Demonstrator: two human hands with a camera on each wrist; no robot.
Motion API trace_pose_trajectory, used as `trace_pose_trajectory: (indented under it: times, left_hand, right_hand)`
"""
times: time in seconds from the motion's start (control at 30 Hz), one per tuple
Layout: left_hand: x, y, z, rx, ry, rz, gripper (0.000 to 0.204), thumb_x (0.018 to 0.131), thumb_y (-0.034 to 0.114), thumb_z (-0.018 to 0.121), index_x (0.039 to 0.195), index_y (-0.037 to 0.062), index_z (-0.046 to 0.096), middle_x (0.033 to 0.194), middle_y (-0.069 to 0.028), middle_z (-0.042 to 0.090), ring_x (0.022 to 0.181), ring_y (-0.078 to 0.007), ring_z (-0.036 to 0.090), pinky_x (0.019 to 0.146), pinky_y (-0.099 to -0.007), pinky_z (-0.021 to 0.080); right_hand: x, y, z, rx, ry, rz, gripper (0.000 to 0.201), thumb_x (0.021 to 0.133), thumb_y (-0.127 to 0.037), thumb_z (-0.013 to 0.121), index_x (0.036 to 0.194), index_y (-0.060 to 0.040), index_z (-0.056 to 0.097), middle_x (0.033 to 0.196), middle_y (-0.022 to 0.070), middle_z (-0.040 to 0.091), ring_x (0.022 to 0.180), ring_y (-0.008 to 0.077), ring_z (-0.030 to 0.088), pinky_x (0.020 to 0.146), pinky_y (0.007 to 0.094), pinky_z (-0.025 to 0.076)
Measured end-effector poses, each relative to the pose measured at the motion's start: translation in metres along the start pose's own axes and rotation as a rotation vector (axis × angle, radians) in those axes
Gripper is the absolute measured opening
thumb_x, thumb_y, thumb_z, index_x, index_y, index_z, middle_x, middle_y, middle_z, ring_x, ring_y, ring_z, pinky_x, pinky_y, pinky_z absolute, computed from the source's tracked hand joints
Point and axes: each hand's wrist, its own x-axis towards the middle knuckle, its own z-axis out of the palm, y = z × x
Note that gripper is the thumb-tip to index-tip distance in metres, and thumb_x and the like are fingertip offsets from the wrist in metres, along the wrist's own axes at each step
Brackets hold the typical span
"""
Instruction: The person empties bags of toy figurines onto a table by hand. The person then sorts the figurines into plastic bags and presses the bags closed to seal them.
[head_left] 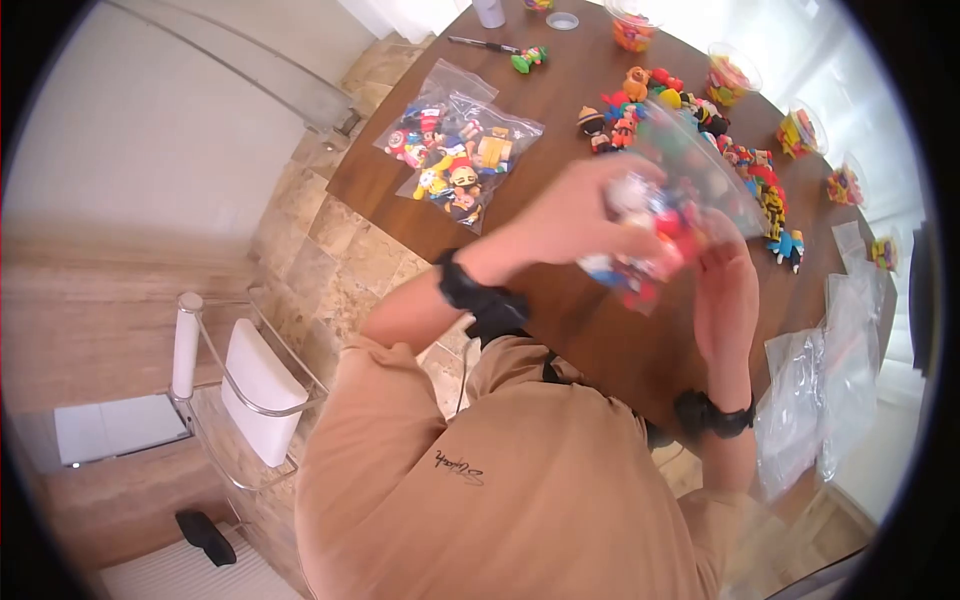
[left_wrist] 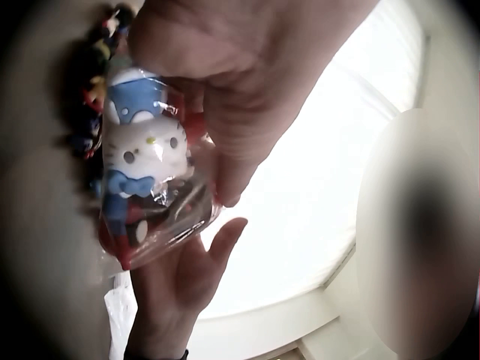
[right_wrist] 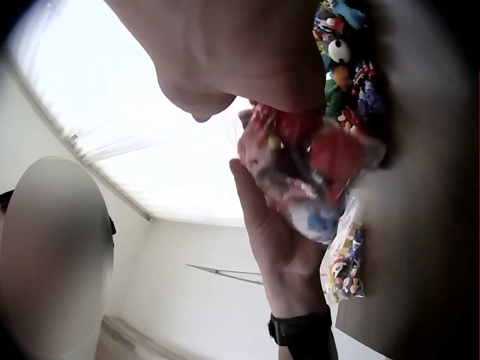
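A clear plastic bag of toy figurines [head_left: 655,225] is held over the near part of the table, blurred in the head view. My left hand [head_left: 585,215] grips it from the left, thumb and fingers spread around its side. Against the other side, my right hand [head_left: 725,295] touches the bag with thumb extended; its fingertips are partly hidden. Through the plastic, the left wrist view shows a white cat figurine [left_wrist: 150,146] with a blue bow, and red and blue pieces. The bag's transparent upper part [head_left: 705,165] stands up toward the far side.
Loose figurines [head_left: 750,165] are heaped on the brown table [head_left: 560,130] beyond the hands. A filled bag [head_left: 455,160] lies left, near a green figurine [head_left: 528,60] and a pen [head_left: 483,44]. Empty plastic bags [head_left: 825,370] lie right; tubs of colourful pieces [head_left: 730,75] line the far edge.
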Motion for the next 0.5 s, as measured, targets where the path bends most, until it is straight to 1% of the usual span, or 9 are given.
trace_pose_trajectory:
  times: [0.03,0.1,0.13,0.23,0.3,0.33,0.4,0.43,0.5]
  left_hand:
    - [-0.007,0.004,-0.024,0.015,0.028,0.012,0.066,0.073,0.023,0.086,0.129,0.0031,0.058,0.095,-0.0012,0.063,0.088,-0.0082,0.06,0.076,-0.025,0.051]
    - [-0.017,0.005,-0.078,0.043,0.116,0.023,0.065,0.079,0.019,0.081,0.136,0.0054,0.052,0.106,-0.0014,0.063,0.092,-0.0098,0.061,0.08,-0.0256,0.052]
    - [-0.022,0.007,-0.101,-0.021,0.151,0.013,0.066,0.081,0.021,0.08,0.138,0.0046,0.051,0.114,-0.0034,0.064,0.098,-0.0111,0.061,0.083,-0.0268,0.052]
    - [-0.025,0.009,-0.169,0.182,0.237,-0.06,0.067,0.081,0.026,0.08,0.136,0.002,0.051,0.112,-0.0085,0.065,0.097,-0.0119,0.063,0.083,-0.0299,0.052]
    - [-0.023,-0.005,-0.204,0.552,0.11,-0.266,0.071,0.086,0.025,0.075,0.145,0.0005,0.043,0.126,-0.009,0.061,0.102,-0.0135,0.061,0.086,-0.0276,0.051]
    - [-0.02,-0.014,-0.213,0.552,0.108,-0.264,0.071,0.086,0.025,0.075,0.145,0.0005,0.043,0.126,-0.009,0.061,0.102,-0.0135,0.061,0.086,-0.0276,0.051]
    - [-0.013,-0.025,-0.22,0.698,0.171,-0.516,0.068,0.091,0.029,0.069,0.147,0.0004,0.041,0.13,-0.0117,0.059,0.108,-0.0149,0.059,0.092,-0.0294,0.049]
    - [-0.014,-0.032,-0.222,0.696,0.167,-0.516,0.068,0.091,0.029,0.069,0.147,0.0004,0.041,0.13,-0.0117,0.059,0.108,-0.0149,0.059,0.092,-0.0294,0.049]
    - [-0.013,-0.036,-0.215,0.871,0.247,-0.203,0.061,0.095,0.032,0.063,0.144,0.0013,0.045,0.13,-0.0136,0.06,0.111,-0.0216,0.06,0.096,-0.0343,0.047]
  right_hand:
    - [-0.001,-0.003,-0.001,0.007,0.004,-0.006,0.048,0.104,-0.031,0.05,0.139,0.0007,0.046,0.128,0.0115,0.059,0.119,0.02,0.057,0.104,0.0358,0.043]
    - [-0.003,-0.013,-0.01,-0.442,-0.111,-0.048,0.051,0.1,-0.026,0.057,0.141,0.0016,0.043,0.134,0.0112,0.055,0.125,0.0185,0.053,0.098,0.029,0.046]
    - [-0.005,-0.015,-0.014,-0.441,-0.105,-0.054,0.051,0.1,-0.026,0.057,0.141,0.0016,0.043,0.134,0.0112,0.055,0.125,0.0185,0.053,0.098,0.029,0.046]
    - [-0.006,-0.02,-0.025,-0.427,-0.055,0.069,0.05,0.098,-0.015,0.058,0.143,-0.0006,0.042,0.134,0.0102,0.055,0.121,0.017,0.055,0.096,0.0266,0.046]
    - [-0.007,-0.019,-0.03,-0.45,-0.066,0.102,0.051,0.097,-0.011,0.059,0.144,-0.0024,0.041,0.133,0.0092,0.055,0.117,0.0154,0.056,0.094,0.025,0.045]
    - [-0.007,-0.019,-0.03,-0.451,-0.064,0.101,0.051,0.097,-0.011,0.059,0.144,-0.0024,0.041,0.133,0.0092,0.055,0.117,0.0154,0.056,0.094,0.025,0.045]
    - [-0.008,-0.02,-0.029,-0.486,-0.07,0.103,0.052,0.097,-0.009,0.059,0.145,-0.0023,0.041,0.131,0.0088,0.056,0.113,0.0152,0.056,0.094,0.0264,0.046]
    - [-0.009,-0.021,-0.03,-0.487,-0.067,0.105,0.052,0.097,-0.009,0.059,0.145,-0.0023,0.041,0.131,0.0088,0.056,0.113,0.0152,0.056,0.094,0.0264,0.046]
    - [-0.014,-0.023,-0.034,-0.539,-0.084,0.084,0.055,0.095,-0.008,0.06,0.146,-0.003,0.04,0.132,0.0094,0.056,0.113,0.016,0.057,0.096,0.0287,0.046]
